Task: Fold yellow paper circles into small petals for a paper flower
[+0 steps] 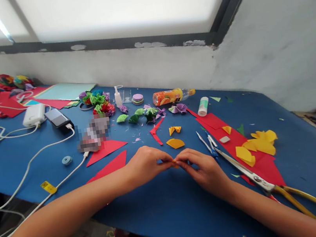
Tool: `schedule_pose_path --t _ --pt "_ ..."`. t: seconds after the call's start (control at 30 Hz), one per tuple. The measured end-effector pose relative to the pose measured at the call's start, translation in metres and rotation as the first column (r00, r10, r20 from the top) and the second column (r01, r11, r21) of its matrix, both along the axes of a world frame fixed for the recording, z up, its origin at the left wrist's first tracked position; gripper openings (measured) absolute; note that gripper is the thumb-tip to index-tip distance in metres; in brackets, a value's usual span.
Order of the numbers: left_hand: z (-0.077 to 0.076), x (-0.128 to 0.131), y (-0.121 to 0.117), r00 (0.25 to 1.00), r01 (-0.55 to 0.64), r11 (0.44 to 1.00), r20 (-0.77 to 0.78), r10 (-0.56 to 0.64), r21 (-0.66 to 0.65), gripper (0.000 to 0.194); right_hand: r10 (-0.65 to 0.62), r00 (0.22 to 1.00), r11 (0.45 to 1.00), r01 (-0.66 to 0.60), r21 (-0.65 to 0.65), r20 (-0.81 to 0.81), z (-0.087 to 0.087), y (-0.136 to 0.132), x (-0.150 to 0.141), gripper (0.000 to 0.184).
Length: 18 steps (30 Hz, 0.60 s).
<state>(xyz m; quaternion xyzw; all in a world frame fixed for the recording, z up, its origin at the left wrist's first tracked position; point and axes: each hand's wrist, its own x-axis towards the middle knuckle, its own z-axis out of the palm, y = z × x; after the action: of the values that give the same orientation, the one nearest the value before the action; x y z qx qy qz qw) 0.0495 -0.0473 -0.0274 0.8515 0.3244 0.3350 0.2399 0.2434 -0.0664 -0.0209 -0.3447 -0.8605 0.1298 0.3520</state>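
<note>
My left hand (147, 163) and my right hand (204, 169) meet fingertip to fingertip over the blue table (165, 208). Both pinch a small folded yellow paper piece (176, 162), mostly hidden by the fingers. Just beyond the hands lie a yellow paper half-disc (175, 143) and a small folded yellow piece (175, 129). Yellow-handled scissors (262, 182) lie right beside my right forearm, on a red paper sheet (259, 162).
Yellow paper cut-outs (258, 144) rest on the red sheet. Red triangles (109, 157), crumpled paper flowers (99, 101), a glue stick (203, 106), a lying orange bottle (171, 96), a small glue bottle (117, 96), a phone (57, 117), a white power bank (34, 114) and cables lie farther back.
</note>
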Motion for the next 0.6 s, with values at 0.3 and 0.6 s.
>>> schedule_pose_path --t 0.3,0.6 --pt "0.0026 0.0029 -0.0020 0.999 -0.007 0.997 0.042 0.010 -0.082 0.010 0.039 0.997 0.997 -0.043 -0.057 -0.072 0.0006 -0.0030 -0.0026 0.009" --pt "0.0031 0.0046 -0.0062 0.995 0.016 0.978 0.098 0.004 -0.210 0.015 0.041 0.987 0.984 -0.067 -0.165 -0.154 0.0018 -0.0066 -0.0030 0.010"
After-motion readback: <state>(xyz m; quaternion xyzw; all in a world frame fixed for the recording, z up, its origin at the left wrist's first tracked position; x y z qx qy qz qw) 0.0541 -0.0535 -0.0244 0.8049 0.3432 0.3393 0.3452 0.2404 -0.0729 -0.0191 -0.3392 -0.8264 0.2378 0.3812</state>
